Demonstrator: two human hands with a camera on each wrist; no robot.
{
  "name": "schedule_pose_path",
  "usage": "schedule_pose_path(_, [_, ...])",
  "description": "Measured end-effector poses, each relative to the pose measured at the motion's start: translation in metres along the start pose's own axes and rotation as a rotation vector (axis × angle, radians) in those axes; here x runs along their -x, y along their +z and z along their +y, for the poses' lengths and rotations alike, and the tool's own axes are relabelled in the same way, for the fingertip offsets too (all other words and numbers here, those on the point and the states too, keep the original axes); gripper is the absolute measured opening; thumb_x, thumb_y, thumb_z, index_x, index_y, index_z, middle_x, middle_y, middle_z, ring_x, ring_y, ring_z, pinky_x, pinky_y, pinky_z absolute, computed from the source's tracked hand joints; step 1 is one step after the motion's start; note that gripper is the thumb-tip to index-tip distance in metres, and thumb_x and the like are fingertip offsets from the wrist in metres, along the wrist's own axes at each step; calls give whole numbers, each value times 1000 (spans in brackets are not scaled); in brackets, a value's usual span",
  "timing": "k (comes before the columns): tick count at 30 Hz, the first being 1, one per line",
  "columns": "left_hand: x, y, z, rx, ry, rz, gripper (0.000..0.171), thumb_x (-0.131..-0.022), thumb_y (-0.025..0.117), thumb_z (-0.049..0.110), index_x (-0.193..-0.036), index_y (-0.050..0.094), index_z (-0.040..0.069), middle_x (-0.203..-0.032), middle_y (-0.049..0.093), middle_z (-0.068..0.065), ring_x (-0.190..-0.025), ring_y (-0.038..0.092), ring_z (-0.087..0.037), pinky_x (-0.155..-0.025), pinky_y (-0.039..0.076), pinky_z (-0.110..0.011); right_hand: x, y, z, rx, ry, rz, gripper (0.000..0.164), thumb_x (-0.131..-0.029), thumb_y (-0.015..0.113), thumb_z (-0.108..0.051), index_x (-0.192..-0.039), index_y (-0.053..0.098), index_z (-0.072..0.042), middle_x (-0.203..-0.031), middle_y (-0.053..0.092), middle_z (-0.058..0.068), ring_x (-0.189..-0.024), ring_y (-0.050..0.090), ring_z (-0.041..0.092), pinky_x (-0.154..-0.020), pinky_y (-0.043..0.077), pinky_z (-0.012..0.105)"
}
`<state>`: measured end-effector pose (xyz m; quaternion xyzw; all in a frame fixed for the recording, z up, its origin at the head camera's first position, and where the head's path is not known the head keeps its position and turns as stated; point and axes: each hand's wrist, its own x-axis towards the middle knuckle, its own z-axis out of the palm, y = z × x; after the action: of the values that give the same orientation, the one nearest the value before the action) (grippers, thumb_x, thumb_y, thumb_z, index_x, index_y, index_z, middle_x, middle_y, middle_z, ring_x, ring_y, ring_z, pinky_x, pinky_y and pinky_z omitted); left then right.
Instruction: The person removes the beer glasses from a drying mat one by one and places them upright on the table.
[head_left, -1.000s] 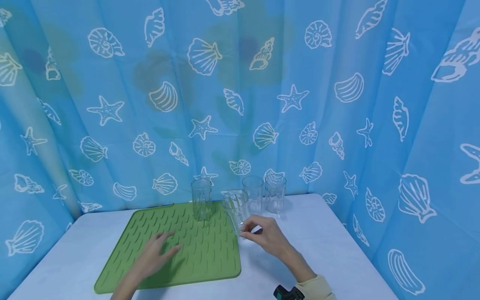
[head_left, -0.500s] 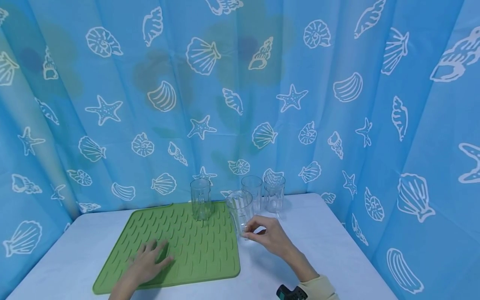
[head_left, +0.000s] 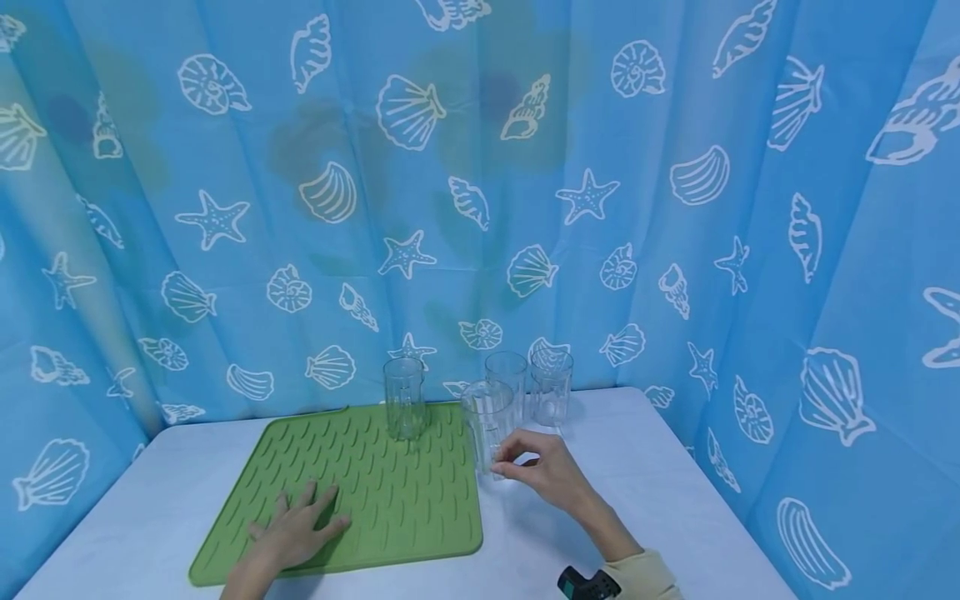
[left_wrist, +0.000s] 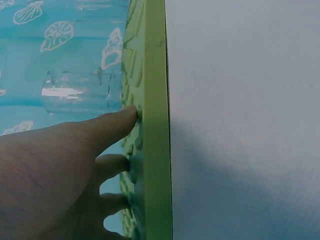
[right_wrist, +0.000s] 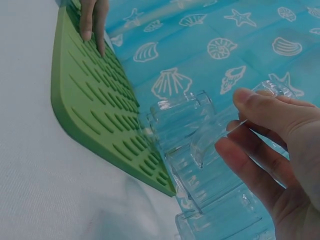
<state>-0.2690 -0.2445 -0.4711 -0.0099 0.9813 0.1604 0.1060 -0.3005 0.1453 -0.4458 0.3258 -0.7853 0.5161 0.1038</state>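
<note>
My right hand (head_left: 536, 467) pinches the handle of a clear glass mug (head_left: 487, 408) between thumb and fingers. That mug stands nearly upright at the right edge of a green ridged drying mat (head_left: 405, 517), overlapping the mat's border in the head view. In the right wrist view the thumb and fingertips close round the handle (right_wrist: 202, 145). My left hand (head_left: 296, 529) rests with spread fingers on the mat's front left part; the left wrist view shows its fingertips (left_wrist: 131, 114) on the ridges. Another clear glass mug (head_left: 405, 400) stands upright at the mat's back.
Two more clear glasses stand on the white table (head_left: 600, 467) behind the held mug: one glass (head_left: 506, 364) partly hidden by it, the other glass (head_left: 551, 396) to its right. A blue curtain (head_left: 480, 208) with white shells hangs along the back and sides.
The left hand has come down and back onto the mat, fingers spreading. My right hand has shifted slightly rightward with the mug, which leans less than before.
</note>
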Motion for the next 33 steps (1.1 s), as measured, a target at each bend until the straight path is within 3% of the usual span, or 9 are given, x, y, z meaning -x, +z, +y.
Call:
schedule_pose_path(4, [0,0,0,1,2,2,88,-88,47,74,-152,36,15,-158,19,-30,-138,3,-67,-89,4,-93,0,-1,3,-33,33,-6,7,-89,73,-26,-93,69,-21,-89,72,1,-80,69,7,-67,61,29])
schedule_pose_path(13, [1,-2,1,16,9,-6,84,-90,47,71,-152,35,16,-159,16,-30,-138,1,-68,-88,2,-93,0,-3,15,-98,-13,-26,6,-89,73,-18,-93,69,-15,-88,72,8,-80,69,12,-68,61,33])
schedule_pose_path(33, [4,-1,0,54,21,-16,86,-90,48,70,-152,34,12,-158,15,-32,-136,0,-70,-89,1,-93,6,-9,34,-113,115,-73,12,-86,75,-17,-90,69,-7,-91,72,16,-81,70,9,-71,61,29])
